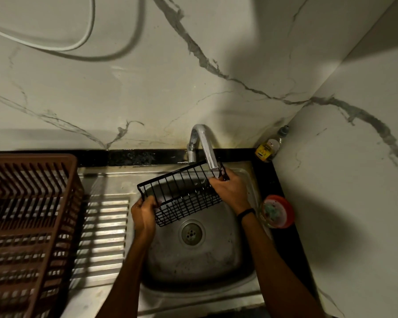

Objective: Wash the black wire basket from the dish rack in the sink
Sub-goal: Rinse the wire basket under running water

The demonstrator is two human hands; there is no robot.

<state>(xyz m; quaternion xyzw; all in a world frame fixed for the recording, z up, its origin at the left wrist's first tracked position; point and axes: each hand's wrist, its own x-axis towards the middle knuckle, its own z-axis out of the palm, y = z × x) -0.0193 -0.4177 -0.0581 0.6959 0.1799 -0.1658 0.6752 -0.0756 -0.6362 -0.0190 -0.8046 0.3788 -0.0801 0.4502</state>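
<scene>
The black wire basket [182, 196] hangs tilted over the steel sink [216, 255], its far right end just under the tap's spout. My left hand [144, 214] grips its near left end. My right hand [230, 189] holds its right end by the spout of the chrome tap [202, 143]. Whether water runs from the tap is hard to tell. The brown plastic dish rack [32, 226] stands at the left on the drainboard.
A ribbed steel drainboard [101, 237] lies between rack and sink. The drain [191, 233] sits in the basin's middle. A yellow-labelled bottle [270, 145] stands in the back right corner. A round red-rimmed container [277, 212] rests on the black counter to the right.
</scene>
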